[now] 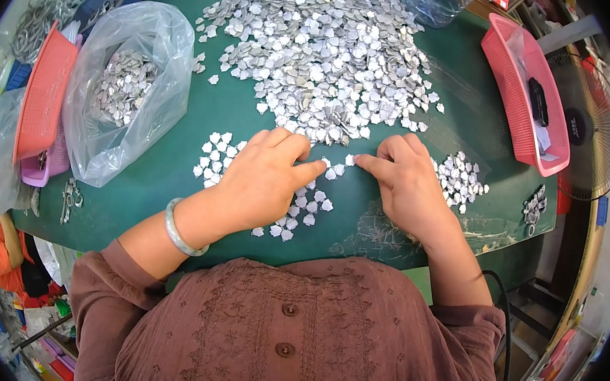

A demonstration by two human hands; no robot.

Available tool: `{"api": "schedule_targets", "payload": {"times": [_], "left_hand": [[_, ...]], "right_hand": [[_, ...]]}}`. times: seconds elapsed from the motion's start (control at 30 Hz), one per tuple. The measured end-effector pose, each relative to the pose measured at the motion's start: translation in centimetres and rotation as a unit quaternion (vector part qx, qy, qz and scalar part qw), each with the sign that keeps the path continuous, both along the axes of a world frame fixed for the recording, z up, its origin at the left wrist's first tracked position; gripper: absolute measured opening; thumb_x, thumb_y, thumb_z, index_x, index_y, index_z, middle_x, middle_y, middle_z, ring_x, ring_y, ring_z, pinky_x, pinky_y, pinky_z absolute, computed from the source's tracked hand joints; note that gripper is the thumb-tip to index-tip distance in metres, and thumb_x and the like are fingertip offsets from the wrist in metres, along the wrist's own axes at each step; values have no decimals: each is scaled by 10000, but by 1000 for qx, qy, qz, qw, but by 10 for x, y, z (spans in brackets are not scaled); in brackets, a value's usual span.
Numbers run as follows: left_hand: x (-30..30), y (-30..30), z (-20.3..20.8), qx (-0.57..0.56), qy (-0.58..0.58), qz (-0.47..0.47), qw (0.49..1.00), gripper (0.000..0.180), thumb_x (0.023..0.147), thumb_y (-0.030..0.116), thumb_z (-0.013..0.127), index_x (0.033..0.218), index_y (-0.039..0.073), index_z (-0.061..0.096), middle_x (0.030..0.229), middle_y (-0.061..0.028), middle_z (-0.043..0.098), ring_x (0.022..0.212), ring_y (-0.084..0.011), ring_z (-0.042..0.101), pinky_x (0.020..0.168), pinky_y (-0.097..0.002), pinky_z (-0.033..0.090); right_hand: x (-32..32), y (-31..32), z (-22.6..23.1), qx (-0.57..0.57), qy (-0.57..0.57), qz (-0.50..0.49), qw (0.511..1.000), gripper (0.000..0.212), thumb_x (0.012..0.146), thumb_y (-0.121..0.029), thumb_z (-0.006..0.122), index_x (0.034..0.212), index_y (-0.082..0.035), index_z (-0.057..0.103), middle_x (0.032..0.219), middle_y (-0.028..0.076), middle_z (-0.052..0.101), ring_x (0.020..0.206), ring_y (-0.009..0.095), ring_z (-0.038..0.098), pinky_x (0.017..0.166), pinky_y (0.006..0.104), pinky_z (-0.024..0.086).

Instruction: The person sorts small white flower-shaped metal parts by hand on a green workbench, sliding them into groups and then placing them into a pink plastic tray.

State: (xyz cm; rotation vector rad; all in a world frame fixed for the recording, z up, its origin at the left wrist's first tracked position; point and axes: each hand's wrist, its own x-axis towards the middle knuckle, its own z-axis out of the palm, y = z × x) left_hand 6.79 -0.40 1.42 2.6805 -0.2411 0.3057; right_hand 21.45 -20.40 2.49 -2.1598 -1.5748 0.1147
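Observation:
A large heap of small flat silvery metal pieces (325, 53), leaf- or shell-shaped, covers the far middle of the green table. My left hand (266, 176) is closed, fingers curled, with its tips at a small metal piece (327, 163) just below the heap. Facing it, my right hand (409, 189) is also curled closed, one fingertip against another piece (350, 160). A few pieces lie between the two hands. Loose pieces (302, 208) are scattered under my left hand. A small group (213, 156) lies left of that hand, and another pile (462, 180) beside my right hand.
A clear plastic bag (126, 107) of similar pieces stands at the left, by a pink basket (44, 95). Another pink basket (526, 102) is at the right, with a fan (594, 126) beyond. Metal clasps (535, 207) lie near the table's right edge.

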Motion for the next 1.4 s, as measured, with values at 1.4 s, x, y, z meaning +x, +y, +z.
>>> {"api": "schedule_targets", "payload": {"times": [1.4], "left_hand": [[17,-15,2,43,6,-24,999,509,697,-22,631,1182,123,681,968,-72,555,898,-264,537,799,-372,450]], "right_hand": [[7,-28,12,-38,-84,-43,995,260,690,-24,611,909,-71,743,798,67,528,815,270,511,722,373,441]]}}
